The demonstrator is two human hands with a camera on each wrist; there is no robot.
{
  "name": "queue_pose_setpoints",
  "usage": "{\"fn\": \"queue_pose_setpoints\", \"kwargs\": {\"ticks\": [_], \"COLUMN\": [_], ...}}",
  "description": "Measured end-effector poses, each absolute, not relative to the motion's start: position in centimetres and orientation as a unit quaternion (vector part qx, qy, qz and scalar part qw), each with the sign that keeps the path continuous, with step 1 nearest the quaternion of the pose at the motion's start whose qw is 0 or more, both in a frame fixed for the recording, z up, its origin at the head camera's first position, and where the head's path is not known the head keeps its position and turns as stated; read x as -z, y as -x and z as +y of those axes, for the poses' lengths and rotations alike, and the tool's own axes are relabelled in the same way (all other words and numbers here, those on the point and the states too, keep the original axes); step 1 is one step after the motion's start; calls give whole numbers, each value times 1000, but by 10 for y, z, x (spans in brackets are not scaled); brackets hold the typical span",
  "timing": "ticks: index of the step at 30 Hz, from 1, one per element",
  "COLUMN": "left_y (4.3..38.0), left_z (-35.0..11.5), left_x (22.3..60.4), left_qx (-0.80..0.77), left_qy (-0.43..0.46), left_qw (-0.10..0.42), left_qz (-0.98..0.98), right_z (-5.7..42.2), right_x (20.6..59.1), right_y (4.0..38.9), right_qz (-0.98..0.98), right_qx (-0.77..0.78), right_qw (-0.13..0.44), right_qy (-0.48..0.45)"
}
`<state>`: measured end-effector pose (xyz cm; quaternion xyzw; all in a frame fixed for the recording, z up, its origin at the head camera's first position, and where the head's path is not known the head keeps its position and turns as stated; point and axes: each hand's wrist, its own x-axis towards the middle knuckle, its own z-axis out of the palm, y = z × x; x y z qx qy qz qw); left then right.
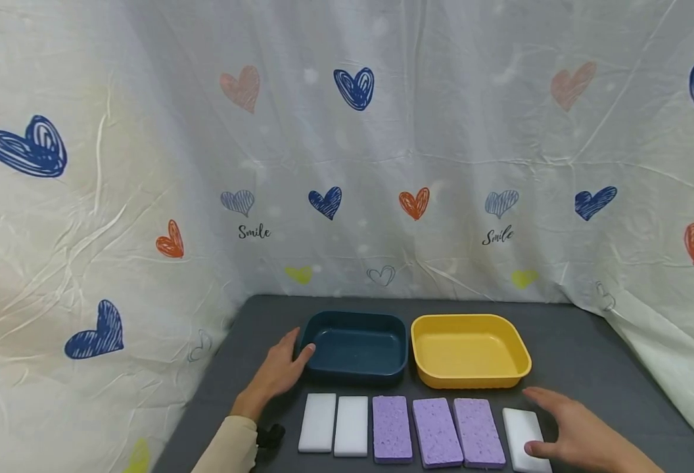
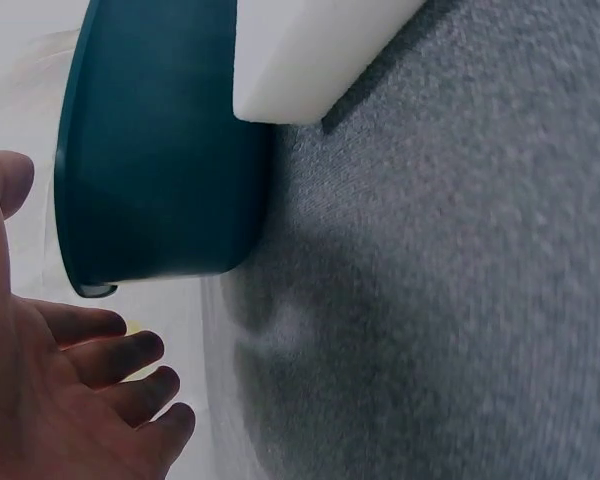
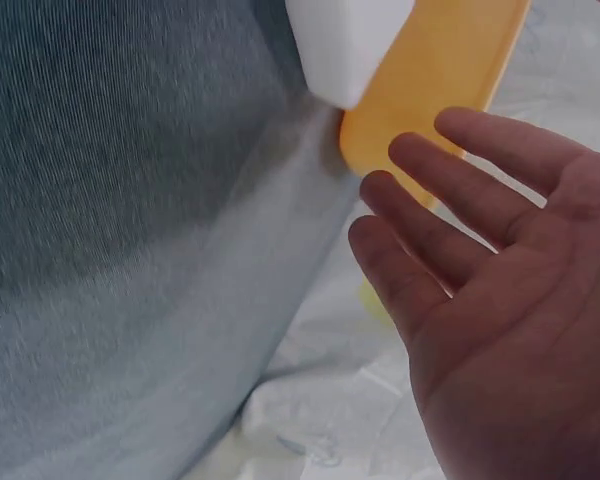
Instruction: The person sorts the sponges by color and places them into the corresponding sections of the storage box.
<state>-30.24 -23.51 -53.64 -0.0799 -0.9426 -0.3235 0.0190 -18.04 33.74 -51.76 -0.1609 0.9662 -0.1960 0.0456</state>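
My left hand point(image 1: 282, 368) is at the left end of a dark blue rectangular tub point(image 1: 355, 378), thumb over its near left corner. In the left wrist view its fingers are spread loosely beside the tub wall point(image 2: 160, 160), holding nothing. Over the rightmost white sponge block point(image 1: 523, 430) hovers my right hand point(image 1: 578, 427), fingers extended and thumb overlapping the block in the head view. The right wrist view shows those fingers point(image 3: 410, 270) straight, with the white block point(image 3: 345, 50) and the yellow tub point(image 3: 430, 80) beyond them.
Two white sponge blocks point(image 1: 317, 424) and three purple speckled sponges point(image 1: 392, 430) lie in a row before the tubs on a grey cloth-covered table point(image 1: 572, 348). A white curtain point(image 1: 382, 144) with printed hearts hangs behind and at both sides.
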Motion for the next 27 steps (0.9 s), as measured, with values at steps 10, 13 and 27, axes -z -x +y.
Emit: {"fn": "queue_pose_setpoints", "kwargs": {"ticks": [10, 13, 27], "left_y": [309, 311, 309], "left_z": [-232, -233, -227], "left_x": [544, 548, 556], "left_qx": [338, 340, 374], "left_qy": [64, 62, 71], "left_qw": [6, 0, 33], "left_qz": [-939, -938, -924], "right_z": [322, 320, 316], "right_x": [526, 529, 536], "right_y": [182, 183, 183], "right_qz": [951, 945, 941], "right_qx": [247, 263, 268], "right_qw": [149, 166, 184], "right_qy": [109, 98, 90]}}
